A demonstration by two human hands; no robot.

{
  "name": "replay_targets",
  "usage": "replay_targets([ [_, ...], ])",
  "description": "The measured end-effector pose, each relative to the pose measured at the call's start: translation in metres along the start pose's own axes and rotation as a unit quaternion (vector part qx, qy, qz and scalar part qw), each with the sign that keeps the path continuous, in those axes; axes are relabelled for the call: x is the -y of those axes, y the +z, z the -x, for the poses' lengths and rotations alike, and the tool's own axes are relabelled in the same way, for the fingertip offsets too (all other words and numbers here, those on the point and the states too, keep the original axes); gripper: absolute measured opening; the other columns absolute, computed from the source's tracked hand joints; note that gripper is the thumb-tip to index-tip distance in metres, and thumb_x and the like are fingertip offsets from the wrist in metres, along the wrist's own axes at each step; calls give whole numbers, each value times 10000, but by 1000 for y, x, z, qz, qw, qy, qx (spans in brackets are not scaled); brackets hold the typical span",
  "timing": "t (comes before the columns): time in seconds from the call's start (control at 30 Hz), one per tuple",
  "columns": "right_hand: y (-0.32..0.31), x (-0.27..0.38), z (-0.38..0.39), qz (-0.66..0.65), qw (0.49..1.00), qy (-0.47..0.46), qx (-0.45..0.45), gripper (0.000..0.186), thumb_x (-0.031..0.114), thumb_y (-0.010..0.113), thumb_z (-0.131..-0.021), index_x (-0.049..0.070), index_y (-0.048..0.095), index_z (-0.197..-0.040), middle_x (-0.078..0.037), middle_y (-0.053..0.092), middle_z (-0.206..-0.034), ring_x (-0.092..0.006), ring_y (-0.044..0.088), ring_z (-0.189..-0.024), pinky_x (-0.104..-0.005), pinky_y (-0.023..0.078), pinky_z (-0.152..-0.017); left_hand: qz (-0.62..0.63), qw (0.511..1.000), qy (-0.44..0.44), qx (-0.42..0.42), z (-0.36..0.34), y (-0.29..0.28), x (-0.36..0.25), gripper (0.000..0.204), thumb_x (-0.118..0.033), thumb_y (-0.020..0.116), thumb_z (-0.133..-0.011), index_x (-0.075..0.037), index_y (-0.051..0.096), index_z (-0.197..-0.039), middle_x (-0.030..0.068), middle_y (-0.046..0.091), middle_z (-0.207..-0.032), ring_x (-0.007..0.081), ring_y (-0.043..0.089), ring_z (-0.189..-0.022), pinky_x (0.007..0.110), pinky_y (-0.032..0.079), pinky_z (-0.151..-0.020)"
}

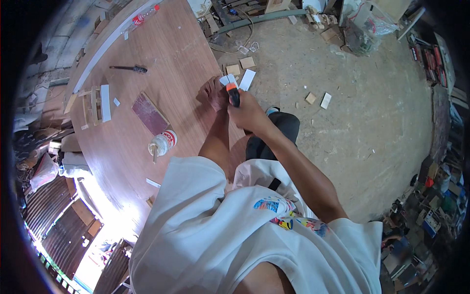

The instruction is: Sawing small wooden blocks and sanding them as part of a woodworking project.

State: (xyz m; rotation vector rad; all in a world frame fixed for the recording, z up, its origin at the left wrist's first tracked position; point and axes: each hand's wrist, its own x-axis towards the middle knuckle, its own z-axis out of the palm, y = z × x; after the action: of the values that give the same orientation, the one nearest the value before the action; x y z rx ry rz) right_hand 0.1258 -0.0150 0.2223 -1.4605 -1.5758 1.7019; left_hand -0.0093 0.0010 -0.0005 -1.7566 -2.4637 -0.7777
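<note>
At the right edge of the wooden table (186, 54), my left hand (214, 95) lies with fingers spread, its fingertips at a small white piece (226, 79) that sticks out over the edge. My right hand (245, 110) grips a tool with a black and orange handle (233, 95), held upright against that white piece; the tool's working end is too small to make out. Left of my hands lie a maroon-faced board (149, 113) and a white glue bottle (164, 143) with a stick in it.
The table holds a dark tool (127, 68), a small wooden frame (90, 108) and a plastic bottle (139, 19). On the concrete floor lie several offcuts (247, 62), (325, 100). A plastic bag (367, 24) stands at back right; clutter (431, 220) lines the right.
</note>
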Motion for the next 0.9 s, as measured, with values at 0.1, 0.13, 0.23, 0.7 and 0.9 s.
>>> replay_targets([
  [0.1,-17,18,6,-8,1000,5,-13,98,80,540,-791,25,493,-857,-28,481,-588,-113,466,-494,-310,390,-451,71,997,-14,-13,4,6,-1,310,-259,597,-774,-148,574,-1063,46,570,-1085,243,486,-1111,412,328,-987],
  [0.13,-25,20,5,-42,997,60,9,95,83,540,-798,30,494,-863,-26,484,-588,-113,461,-475,-304,387,-432,93,993,-74,6,4,8,-3,311,-247,594,-766,-145,576,-1059,49,570,-1076,249,487,-1101,412,328,-980],
  [0.23,-37,28,-9,-100,987,110,63,101,92,554,-814,38,492,-873,-24,492,-599,-116,468,-462,-296,397,-420,94,992,-85,-6,-3,8,-4,314,-223,585,-758,-138,577,-1060,54,571,-1064,259,491,-1087,411,333,-966],
  [0.7,-42,34,-57,-226,964,92,103,241,221,646,-868,26,505,-882,-36,507,-681,-114,528,-529,-282,446,-447,52,988,-83,119,1,19,11,362,-302,582,-790,-141,554,-1114,47,532,-1173,253,466,-1169,483,304,-980],
  [0.9,-28,68,-82,-78,986,117,91,97,68,525,-788,-18,510,-831,-100,523,-648,-187,530,-529,-332,440,-406,135,985,-74,75,3,9,1,454,-371,645,-783,-156,515,-1161,66,545,-1126,275,509,-1111,435,412,-897],
])
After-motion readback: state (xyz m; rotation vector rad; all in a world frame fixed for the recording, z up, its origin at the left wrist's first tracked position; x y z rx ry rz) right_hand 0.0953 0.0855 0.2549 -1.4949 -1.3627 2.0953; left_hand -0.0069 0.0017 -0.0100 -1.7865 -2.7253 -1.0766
